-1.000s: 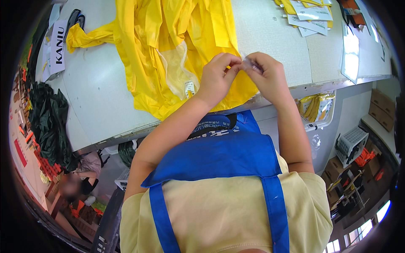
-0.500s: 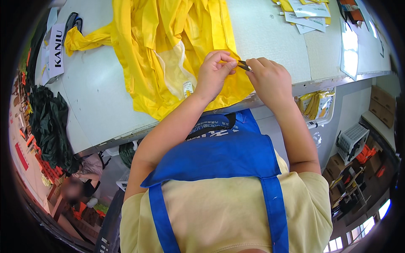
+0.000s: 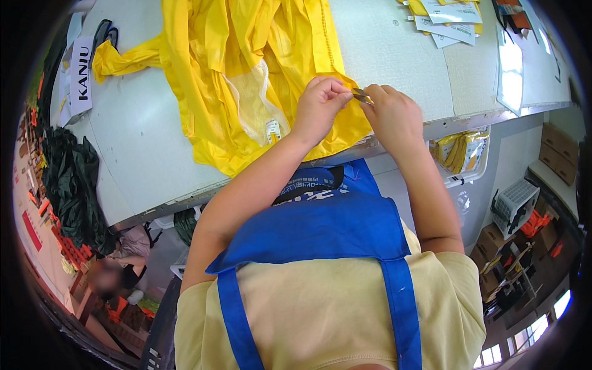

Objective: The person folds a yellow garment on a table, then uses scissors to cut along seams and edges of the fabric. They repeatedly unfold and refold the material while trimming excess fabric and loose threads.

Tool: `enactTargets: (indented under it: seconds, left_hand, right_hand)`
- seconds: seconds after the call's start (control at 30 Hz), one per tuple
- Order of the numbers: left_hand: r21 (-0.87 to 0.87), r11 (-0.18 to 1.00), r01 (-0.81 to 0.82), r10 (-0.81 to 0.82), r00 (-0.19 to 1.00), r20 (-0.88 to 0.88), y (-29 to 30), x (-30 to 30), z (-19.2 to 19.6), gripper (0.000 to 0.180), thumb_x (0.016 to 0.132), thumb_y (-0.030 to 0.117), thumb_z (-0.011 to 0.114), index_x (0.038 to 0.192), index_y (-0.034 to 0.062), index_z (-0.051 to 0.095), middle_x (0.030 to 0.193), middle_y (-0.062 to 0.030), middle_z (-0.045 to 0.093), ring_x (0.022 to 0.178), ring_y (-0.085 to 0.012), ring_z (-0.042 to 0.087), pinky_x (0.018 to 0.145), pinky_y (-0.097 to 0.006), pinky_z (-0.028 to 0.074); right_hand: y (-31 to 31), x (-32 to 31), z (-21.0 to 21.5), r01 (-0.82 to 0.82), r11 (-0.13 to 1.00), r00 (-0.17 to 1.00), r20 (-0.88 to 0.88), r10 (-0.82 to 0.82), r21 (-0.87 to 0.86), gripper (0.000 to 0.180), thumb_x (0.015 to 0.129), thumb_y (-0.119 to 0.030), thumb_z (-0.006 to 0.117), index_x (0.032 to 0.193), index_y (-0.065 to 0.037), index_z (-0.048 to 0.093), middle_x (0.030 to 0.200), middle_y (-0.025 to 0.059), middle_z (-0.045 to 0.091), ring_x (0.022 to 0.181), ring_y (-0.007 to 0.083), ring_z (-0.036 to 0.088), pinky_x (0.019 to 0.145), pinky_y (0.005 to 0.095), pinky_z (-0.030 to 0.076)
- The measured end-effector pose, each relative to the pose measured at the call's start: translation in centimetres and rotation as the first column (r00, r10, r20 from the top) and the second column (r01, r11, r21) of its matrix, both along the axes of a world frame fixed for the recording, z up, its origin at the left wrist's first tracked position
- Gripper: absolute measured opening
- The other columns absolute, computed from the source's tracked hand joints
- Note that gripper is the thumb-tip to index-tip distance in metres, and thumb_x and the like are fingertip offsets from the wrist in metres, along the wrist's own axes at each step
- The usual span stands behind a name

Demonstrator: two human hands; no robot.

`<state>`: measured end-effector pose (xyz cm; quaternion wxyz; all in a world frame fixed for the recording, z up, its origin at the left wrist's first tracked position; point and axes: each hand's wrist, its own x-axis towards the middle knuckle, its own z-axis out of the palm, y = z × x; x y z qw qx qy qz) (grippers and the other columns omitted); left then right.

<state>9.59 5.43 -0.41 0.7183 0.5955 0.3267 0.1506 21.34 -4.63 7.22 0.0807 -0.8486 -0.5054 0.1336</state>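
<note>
Black lettering [image 3: 83, 73] on white box [image 3: 74, 92], white characters [image 3: 314, 184] on blue apron [image 3: 308, 231].

Two hands [image 3: 320, 110] [image 3: 398, 117], one yellow garment [image 3: 290, 52]

A second ago the person's two sets of fingertips met; now the right hand [image 3: 396, 116] sits a little apart from the left hand [image 3: 319, 110], its fingers curled round a small, dark, two-pronged tool [image 3: 362, 96] whose prongs point toward the left fingertips (in the earliest picture only a blurred, pale glint showed there). Since half a second ago the prongs have turned lighter, catching more light, and the left fingers have drawn closer together. The yellow garment [image 3: 206, 92] and the worktop [image 3: 145, 132] appear slightly farther left in the head view than at first.
</note>
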Motion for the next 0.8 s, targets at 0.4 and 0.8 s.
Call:
enactTargets:
  seconds: [0.4,0.8]
  left_hand:
    - [0.075,0.995,0.062,-0.056,0.996,-0.074,-0.7,0.3,-1.4,0.005,0.083,0.002,0.064,0.083,-0.001,0.06,0.096,-0.0051,0.049,0.074,-0.0114,0.058,0.073,-0.023,0.049]
    - [-0.071,0.997,0.003,-0.008,0.997,-0.079,0.0,0.2,-0.6,0.006,0.085,0.003,0.063,0.082,0.0009,0.059,0.094,-0.004,0.051,0.081,-0.012,0.057,0.077,-0.028,0.053]
  right_hand:
    - [-1.1,0.5,-3.1,0.125,0.989,0.981,-0.161,-0.11,0.085,0.015,0.079,-0.021,0.064,0.09,-0.01,0.062,0.08,0.0067,0.063,0.074,0.0259,0.063,0.064,0.0364,0.05]
    - [-1.7,1.5,-5.1,0.236,0.947,0.951,-0.254,-0.179,0.218,0.016,0.078,-0.019,0.067,0.091,-0.009,0.064,0.079,0.008,0.064,0.071,0.0224,0.063,0.062,0.033,0.05]
